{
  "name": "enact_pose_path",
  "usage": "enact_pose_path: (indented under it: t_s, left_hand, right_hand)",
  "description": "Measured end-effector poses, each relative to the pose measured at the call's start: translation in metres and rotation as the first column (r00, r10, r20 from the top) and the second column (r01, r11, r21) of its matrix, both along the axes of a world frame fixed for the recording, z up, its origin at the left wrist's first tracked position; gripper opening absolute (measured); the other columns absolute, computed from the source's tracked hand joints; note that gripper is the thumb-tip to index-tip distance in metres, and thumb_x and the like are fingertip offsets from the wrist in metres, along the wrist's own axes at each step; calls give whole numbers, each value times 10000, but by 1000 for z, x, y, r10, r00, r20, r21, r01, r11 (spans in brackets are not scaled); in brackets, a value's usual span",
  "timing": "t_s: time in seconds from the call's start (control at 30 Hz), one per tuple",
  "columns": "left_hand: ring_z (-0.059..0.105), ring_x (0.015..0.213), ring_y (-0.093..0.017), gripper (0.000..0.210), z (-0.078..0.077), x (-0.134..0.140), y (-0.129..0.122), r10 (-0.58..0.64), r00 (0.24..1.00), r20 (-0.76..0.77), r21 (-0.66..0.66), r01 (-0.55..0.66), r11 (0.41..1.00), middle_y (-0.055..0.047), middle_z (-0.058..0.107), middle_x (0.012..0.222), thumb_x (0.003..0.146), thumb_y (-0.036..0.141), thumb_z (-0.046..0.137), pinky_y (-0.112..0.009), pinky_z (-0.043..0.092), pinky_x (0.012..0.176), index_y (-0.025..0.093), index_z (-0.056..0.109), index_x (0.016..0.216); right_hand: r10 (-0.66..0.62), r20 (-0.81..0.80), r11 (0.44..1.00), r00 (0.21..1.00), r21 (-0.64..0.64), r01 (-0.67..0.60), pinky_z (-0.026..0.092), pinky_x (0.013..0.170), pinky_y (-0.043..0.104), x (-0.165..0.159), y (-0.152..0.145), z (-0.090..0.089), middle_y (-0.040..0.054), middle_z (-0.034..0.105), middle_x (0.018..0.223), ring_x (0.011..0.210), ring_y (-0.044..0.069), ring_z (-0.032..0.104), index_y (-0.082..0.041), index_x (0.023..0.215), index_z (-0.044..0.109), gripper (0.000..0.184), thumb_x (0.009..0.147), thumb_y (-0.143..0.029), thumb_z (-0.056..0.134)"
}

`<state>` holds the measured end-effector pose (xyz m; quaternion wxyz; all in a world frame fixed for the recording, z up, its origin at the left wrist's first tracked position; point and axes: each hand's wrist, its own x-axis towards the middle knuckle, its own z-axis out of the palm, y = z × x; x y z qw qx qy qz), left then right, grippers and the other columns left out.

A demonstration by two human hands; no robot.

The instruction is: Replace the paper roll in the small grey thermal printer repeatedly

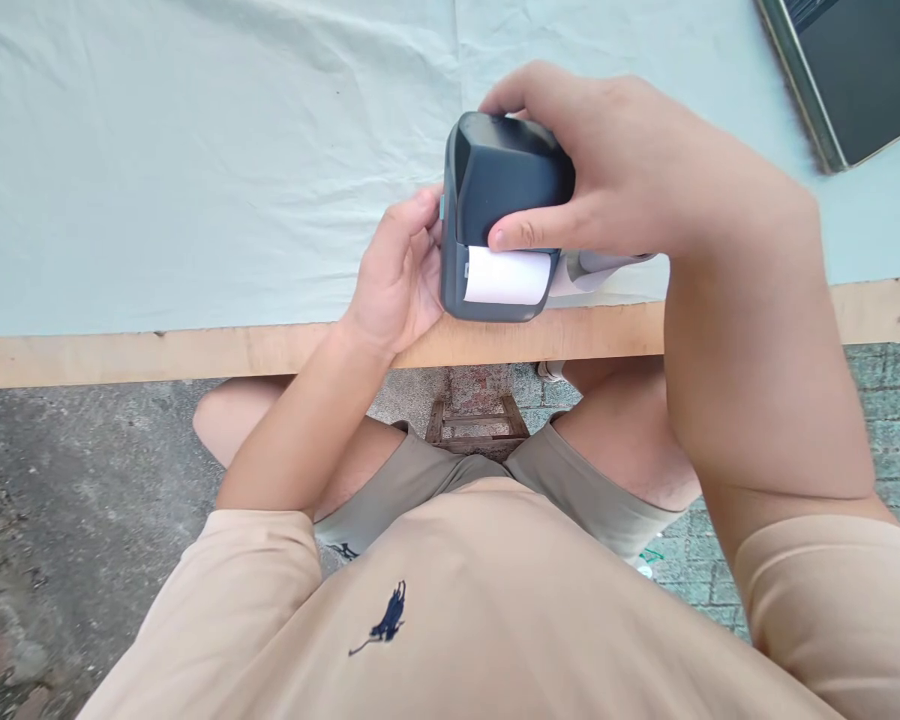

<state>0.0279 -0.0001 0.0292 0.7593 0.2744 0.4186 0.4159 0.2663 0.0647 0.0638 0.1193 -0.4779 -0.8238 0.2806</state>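
Note:
A small dark label printer point(514, 185) is held above the near edge of the cloth-covered table. White paper point(506, 278) shows in an opening at its near end. My left hand point(399, 275) cups the printer's left side from below, its thumb by a small light-blue tab and the other fingers mostly hidden underneath. From the right, my right hand point(607, 165) grips the printer, with the thumb pressed on the cover just above the paper and the fingers over the far end. A curled strip of paper point(589, 272) lies beneath, right of the printer, partly covered by my right hand.
At the far right lies a dark-screened device point(862, 80), cut off by the frame. A pale cloth point(195, 170) with creases covers the table, whose bare wooden edge point(157, 355) runs along the front. Below stands a small wooden stool point(476, 430) between my legs.

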Motion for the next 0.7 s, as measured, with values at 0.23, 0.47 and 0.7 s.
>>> enact_pose_path:
  t_s: [0.23, 0.47, 0.7]
  left_hand:
    - [871, 1222, -270, 296, -10, -5, -3, 0, 1000, 0, 74, 0, 997, -61, 741, 978, 1229, 387, 581, -365, 776, 1032, 281, 812, 1078]
    - [901, 1249, -281, 160, -19, -9, -1, -26, 999, 22, 105, 23, 994, -51, 772, 1009, 1136, 439, 756, -353, 780, 1067, 296, 787, 1069]
    - [890, 1384, -341, 198, -14, -7, -2, -35, 999, -30, 104, 38, 994, -90, 815, 1106, 1077, 516, 776, -397, 784, 1051, 321, 802, 1061]
  right_hand:
    - [-62, -270, 993, 961, 81, 87, 583, 946, 350, 45, 7, -12, -61, 866, 1307, 1180, 154, 830, -383, 1599, 880, 624, 1294, -845, 591]
    - [-148, -697, 806, 702, 326, 494, 287, 632, 360, 52, 13, -66, -58, 336, 557, 528, 61, 325, -213, 650, 702, 978, 1259, -967, 568]
    - [-265, -617, 837, 741, 233, 494, 324, 662, 393, 45, 4, -80, -48, 312, 568, 558, 129, 270, -278, 649, 634, 957, 1137, -1098, 568]
